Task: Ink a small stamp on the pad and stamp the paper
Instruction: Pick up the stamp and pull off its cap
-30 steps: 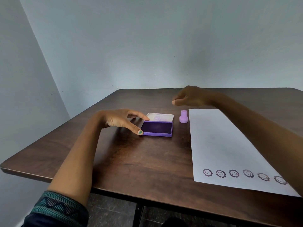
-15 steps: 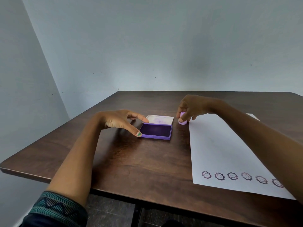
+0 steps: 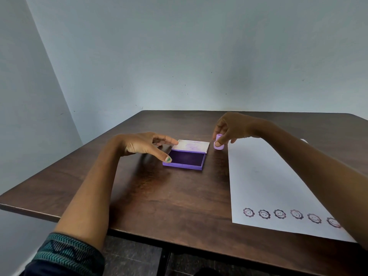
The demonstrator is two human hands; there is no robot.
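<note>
A purple ink pad (image 3: pixel 187 157) lies open on the dark wooden table (image 3: pixel 159 196), its pale lid folded back behind it. My left hand (image 3: pixel 145 145) steadies the pad, thumb on its near left corner and index finger on the lid's left edge. A small lilac stamp (image 3: pixel 218 142) sits just right of the pad, pinched between the thumb and fingers of my right hand (image 3: pixel 232 127). Whether the stamp still touches the table I cannot tell. The white paper (image 3: pixel 268 180) lies to the right, with a row of several flower-face prints (image 3: pixel 279 214) along its near edge.
The table stands in a corner, with pale walls behind and to the left. Its near edge (image 3: pixel 139 233) runs across the lower view, a dark floor beneath. My right forearm crosses over the paper's right side and hides part of it.
My right hand came down from above the stamp and closed on it. The left hand has stayed on the ink pad.
</note>
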